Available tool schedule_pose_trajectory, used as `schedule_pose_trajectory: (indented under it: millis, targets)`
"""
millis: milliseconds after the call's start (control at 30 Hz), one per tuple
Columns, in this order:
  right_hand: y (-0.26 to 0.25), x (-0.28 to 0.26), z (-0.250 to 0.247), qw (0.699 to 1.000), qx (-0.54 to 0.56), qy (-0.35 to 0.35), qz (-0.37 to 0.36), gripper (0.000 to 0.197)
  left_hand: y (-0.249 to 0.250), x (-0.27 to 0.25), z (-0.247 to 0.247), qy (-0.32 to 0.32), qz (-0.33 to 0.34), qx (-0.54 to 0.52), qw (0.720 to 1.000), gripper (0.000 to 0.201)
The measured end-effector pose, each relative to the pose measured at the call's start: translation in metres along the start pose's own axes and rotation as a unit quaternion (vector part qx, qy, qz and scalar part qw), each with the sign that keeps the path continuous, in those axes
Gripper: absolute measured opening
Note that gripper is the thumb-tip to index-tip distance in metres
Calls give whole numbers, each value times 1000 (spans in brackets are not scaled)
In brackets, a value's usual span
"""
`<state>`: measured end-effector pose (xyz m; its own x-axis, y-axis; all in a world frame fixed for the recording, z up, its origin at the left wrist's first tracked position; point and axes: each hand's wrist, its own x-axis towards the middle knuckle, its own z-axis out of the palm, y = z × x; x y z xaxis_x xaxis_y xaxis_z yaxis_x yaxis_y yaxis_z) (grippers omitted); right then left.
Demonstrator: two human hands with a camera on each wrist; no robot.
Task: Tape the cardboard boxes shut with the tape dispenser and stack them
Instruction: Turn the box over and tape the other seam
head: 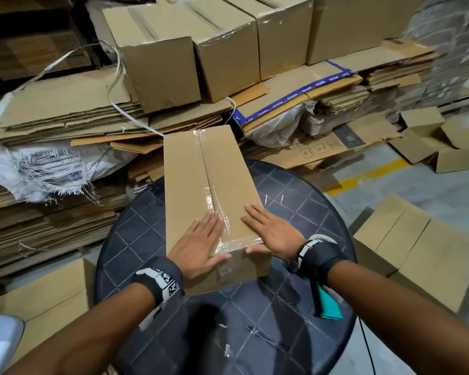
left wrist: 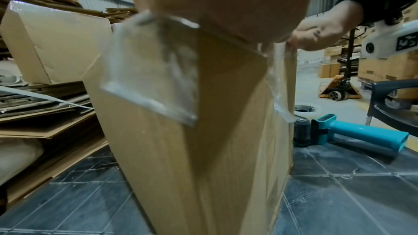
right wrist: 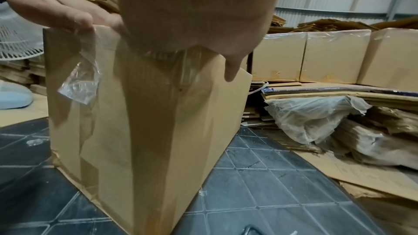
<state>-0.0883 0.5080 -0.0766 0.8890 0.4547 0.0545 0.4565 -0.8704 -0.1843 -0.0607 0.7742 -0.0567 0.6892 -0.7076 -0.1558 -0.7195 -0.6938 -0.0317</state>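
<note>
- The left hand (head: 198, 246) lies flat on the near end of the box top, fingers straight along the taped seam and thumb hooked over the near edge; it presses rather than grasps.
- The right hand (head: 270, 234) lies flat beside it on the other flap, fingers spread and straight, thumb also over the near edge; it too holds nothing.
- Under both palms sits the cardboard box (head: 201, 185), resting on the dark round table (head: 295, 307). Its long axis runs straight away from the person, so both hands are at the near end, about equally close.
- Clear tape (head: 210, 190) runs down the centre seam and folds over the near edge, where a loose tab shows in the wrist views.
- The tape dispenser (left wrist: 353, 133) lies on the table just right of the box, nearer the right hand.
- Judging by this, the seam looks sealed and the hands are smoothing the end; lifting next would mean gripping the box by its long sides.
- More taped boxes (head: 228, 50) stand beyond on flattened cardboard (head: 65, 109), a likely stacking place.
</note>
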Motion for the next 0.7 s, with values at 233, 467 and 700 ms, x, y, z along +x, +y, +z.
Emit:
schedule_pose_trajectory:
  millis: [233,467,700]
  targets:
    - [-16,0,9,991,83,92,50,77,-14,-10,5,13,-7,9,1000,103]
    - [-60,21,45,760,350,440,325,60,-21,-13,12,13,-24,-10,1000,104]
    - [-62,32,67,634,412,551,353,57,-21,-5,18,15,-26,26,999,110]
